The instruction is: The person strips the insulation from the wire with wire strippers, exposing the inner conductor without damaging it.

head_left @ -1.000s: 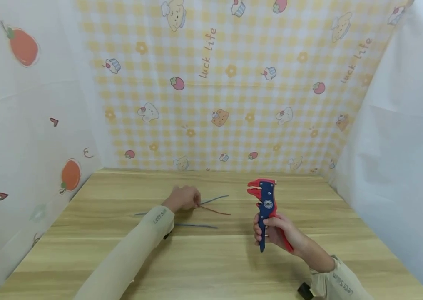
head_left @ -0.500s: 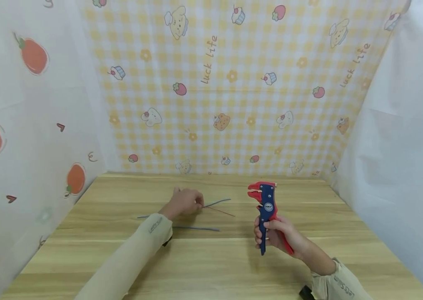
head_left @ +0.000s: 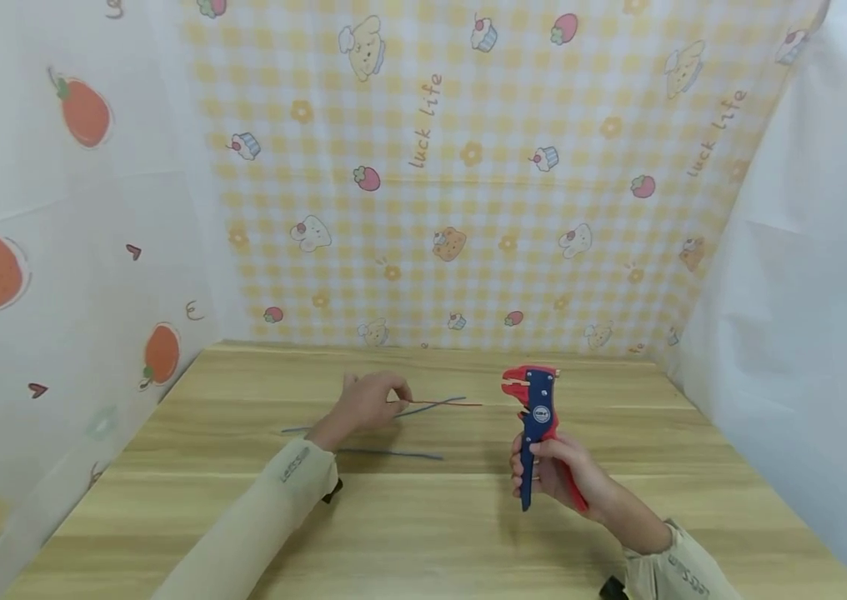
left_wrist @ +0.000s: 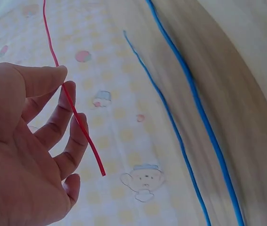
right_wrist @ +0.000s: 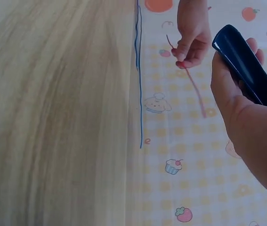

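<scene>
Red sheathing is seen on the thin wire (left_wrist: 93, 148) pinched between the thumb and fingertips of the left hand (head_left: 367, 402), to the left of the wire stripper (head_left: 538, 417). The red wire is raised off the wooden table (head_left: 431, 533), and one end is pointed toward the stripper's head. The navy-and-red stripper is gripped by its handles in the right hand (head_left: 569, 467) and held nearly upright, its jaws parted. Left of the stripper, one blue wire (head_left: 431, 406) is partly covered by the left hand and, in the head view, crossed by the red one; another blue wire (head_left: 393, 453) is laid level with the stripper's handles. Behind the stripper, a yellow-checked cloth (head_left: 498, 183) is hung.
</scene>
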Tool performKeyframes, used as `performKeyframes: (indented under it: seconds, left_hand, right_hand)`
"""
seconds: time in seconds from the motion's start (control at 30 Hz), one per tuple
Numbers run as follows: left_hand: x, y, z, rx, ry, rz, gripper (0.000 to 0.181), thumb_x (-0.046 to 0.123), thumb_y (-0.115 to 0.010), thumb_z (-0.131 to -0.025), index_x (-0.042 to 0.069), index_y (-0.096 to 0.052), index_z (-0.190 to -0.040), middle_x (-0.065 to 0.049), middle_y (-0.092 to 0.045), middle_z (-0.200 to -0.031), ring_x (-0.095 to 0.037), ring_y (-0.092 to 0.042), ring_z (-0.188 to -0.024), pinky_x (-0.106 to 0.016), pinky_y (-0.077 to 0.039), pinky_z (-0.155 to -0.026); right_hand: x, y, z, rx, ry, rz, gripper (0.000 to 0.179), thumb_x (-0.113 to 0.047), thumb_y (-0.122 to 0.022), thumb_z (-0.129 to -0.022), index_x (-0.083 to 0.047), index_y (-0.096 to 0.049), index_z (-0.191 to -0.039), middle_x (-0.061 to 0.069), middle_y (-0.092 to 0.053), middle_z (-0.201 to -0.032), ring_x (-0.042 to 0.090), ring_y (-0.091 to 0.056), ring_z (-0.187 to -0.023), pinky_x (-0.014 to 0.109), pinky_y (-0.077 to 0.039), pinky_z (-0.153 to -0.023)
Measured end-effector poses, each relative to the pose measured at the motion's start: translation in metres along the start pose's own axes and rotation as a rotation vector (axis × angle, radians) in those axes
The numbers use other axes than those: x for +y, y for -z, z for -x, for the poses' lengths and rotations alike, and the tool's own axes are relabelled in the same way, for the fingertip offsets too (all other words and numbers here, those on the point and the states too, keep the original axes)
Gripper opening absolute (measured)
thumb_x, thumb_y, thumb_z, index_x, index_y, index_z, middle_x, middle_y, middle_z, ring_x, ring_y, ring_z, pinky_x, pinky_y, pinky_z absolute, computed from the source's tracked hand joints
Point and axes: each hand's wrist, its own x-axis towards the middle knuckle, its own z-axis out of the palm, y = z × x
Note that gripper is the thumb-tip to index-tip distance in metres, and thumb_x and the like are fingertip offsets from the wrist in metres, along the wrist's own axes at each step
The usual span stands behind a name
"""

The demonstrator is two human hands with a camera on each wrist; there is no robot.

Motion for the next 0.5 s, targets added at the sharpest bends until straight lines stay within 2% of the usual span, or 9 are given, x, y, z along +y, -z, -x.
performKeyframes:
  seconds: [0.13, 0.33, 0.5]
  left_hand:
    - [0.005, 0.001, 0.004, 0.027, -0.018, 0.042, 0.004, 0.024, -0.068, -0.095, 0.024, -0.073, -0.094, 0.014, -0.07, -0.096, -0.01, -0.051, -0.068, -0.044, -0.024, -0.081]
    - [0.011, 0.002, 0.007, 0.116, -0.057, 0.096, 0.007, 0.022, -0.068, -0.095, 0.028, -0.071, -0.095, 0.015, -0.069, -0.097, -0.008, -0.051, -0.074, -0.043, -0.026, -0.079]
    - [0.014, 0.003, 0.008, 0.156, -0.081, 0.163, 0.009, 0.021, -0.07, -0.094, 0.029, -0.071, -0.094, 0.017, -0.068, -0.092, -0.009, -0.05, -0.074, -0.044, -0.025, -0.08]
  right_hand:
    - [0.001, 0.001, -0.001, 0.011, -0.015, -0.003, 0.025, -0.005, -0.029, -0.101, -0.003, -0.049, -0.115, 0.006, -0.065, -0.1, 0.02, -0.066, -0.09, 0.043, -0.051, -0.093]
    - [0.002, 0.002, -0.001, 0.014, -0.021, 0.004, 0.025, -0.005, -0.028, -0.101, -0.002, -0.049, -0.115, 0.006, -0.065, -0.1, 0.02, -0.066, -0.09, 0.043, -0.051, -0.092]
    - [0.003, 0.002, 0.0, -0.008, -0.012, -0.004, 0.027, -0.004, -0.027, -0.101, -0.001, -0.051, -0.115, 0.008, -0.065, -0.102, 0.022, -0.066, -0.091, 0.043, -0.051, -0.092]
